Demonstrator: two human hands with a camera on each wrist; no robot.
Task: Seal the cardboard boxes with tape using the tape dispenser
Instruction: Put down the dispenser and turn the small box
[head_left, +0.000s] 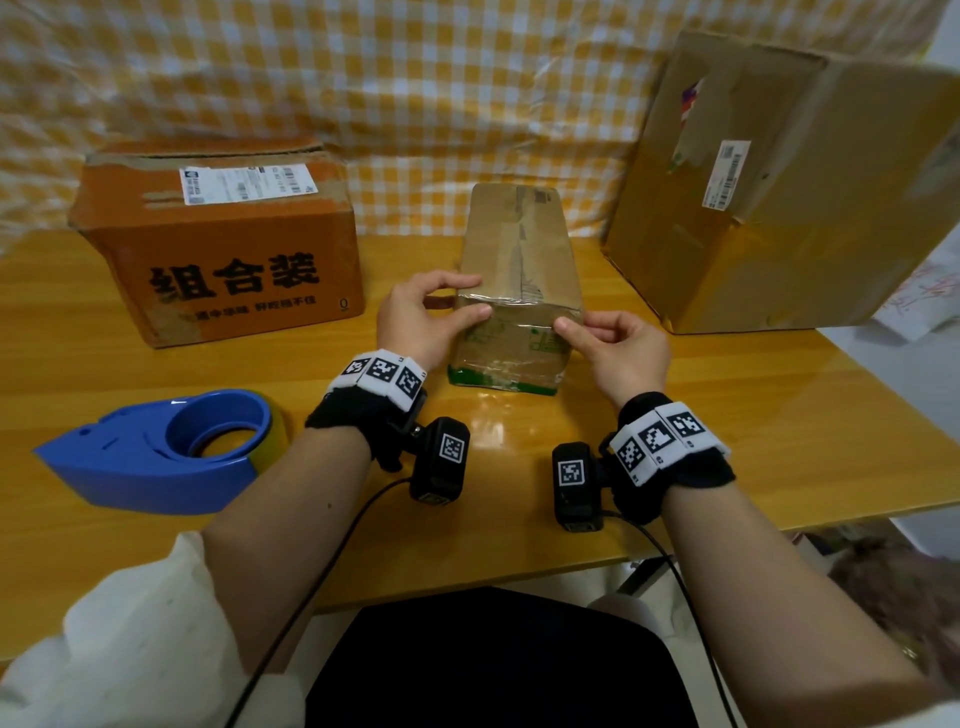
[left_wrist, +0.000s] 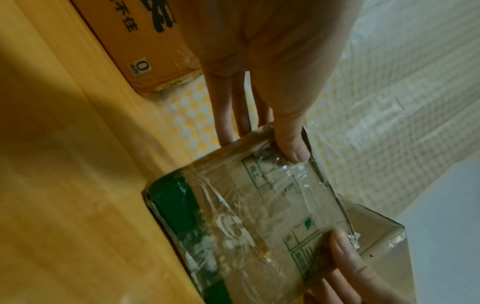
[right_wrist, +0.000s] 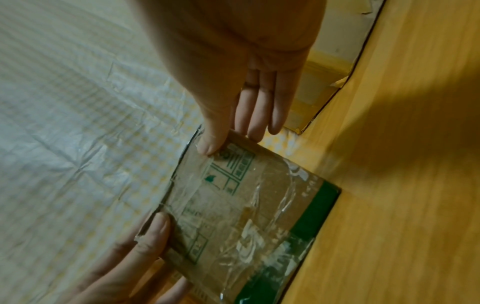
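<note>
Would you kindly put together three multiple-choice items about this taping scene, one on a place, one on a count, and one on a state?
1. Where is the blue tape dispenser?
A. on the table, by the left forearm
B. in the right hand
C. on the orange box

2. How many cardboard boxes are on the table?
A. two
B. three
C. five

3. What are the hands doing?
A. resting flat
B. both holding the small box
C. pulling tape

Key: 1 A, it lies untouched; 2 B, orange box, small box, large box; 3 B, left hand and right hand grip its near top edge.
</note>
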